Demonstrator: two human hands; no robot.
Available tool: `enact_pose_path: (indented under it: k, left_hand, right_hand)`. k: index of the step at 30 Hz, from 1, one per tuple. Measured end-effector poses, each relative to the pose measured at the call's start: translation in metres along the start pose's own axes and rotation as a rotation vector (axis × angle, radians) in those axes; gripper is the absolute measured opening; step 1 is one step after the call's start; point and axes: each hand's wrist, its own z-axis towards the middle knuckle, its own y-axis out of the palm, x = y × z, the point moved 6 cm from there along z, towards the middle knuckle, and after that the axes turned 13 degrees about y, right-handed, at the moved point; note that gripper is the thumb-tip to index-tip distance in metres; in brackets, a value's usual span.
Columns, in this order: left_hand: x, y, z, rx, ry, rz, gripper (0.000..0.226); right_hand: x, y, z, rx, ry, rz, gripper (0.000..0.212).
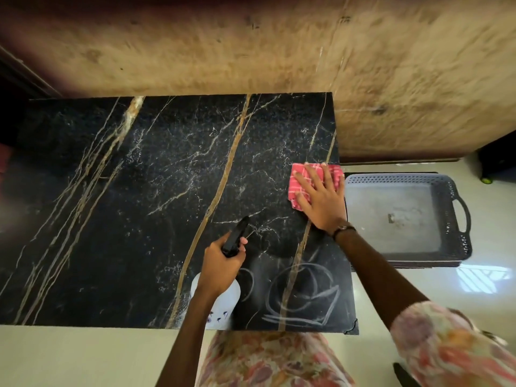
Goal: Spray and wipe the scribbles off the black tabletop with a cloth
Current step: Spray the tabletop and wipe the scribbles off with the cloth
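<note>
Soft red cloth (304,180) is pressed flat by the right hand (321,199); it will bunch unless held spread. The left hand (220,266) is clamped on the spray bottle (223,303).

A: What's the count?
B: One tabletop (111,191), one cloth (300,177), one spray bottle (229,297), one tray (405,216).
A: Hands?
B: Two: left (220,268), right (321,199). One wristwatch (344,228).

A grey perforated tray (449,219) with a dark handle sits on the pale floor (488,289) before a mottled brown wall (251,51).
</note>
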Motion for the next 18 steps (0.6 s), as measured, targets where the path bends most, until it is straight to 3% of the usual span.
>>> enact_pose_path:
  k: [2,6,11,14,18]
  left_hand:
    - [-0.002,0.002,-0.002,-0.019,-0.007,-0.001,0.029]
    - [-0.006,0.006,-0.005,-0.043,-0.005,0.012,0.026]
    - [-0.015,0.000,-0.012,-0.045,-0.019,-0.012,0.027]
    - [-0.021,-0.005,-0.020,-0.049,-0.016,-0.011,0.027]
    - [-0.028,-0.012,-0.034,-0.062,-0.008,-0.006,0.025]
  right_hand:
    - [-0.027,0.005,-0.001,0.003,-0.005,0.006,0.057]
    - [-0.051,0.015,-0.051,0.009,-0.239,-0.019,0.053]
    - [0.008,0.024,-0.129,-0.008,-0.386,-0.096,0.053]
    - [0.043,0.016,-0.120,0.010,-0.283,-0.091,0.053]
    - [0.026,0.013,-0.086,0.000,-0.016,-0.047,0.056]
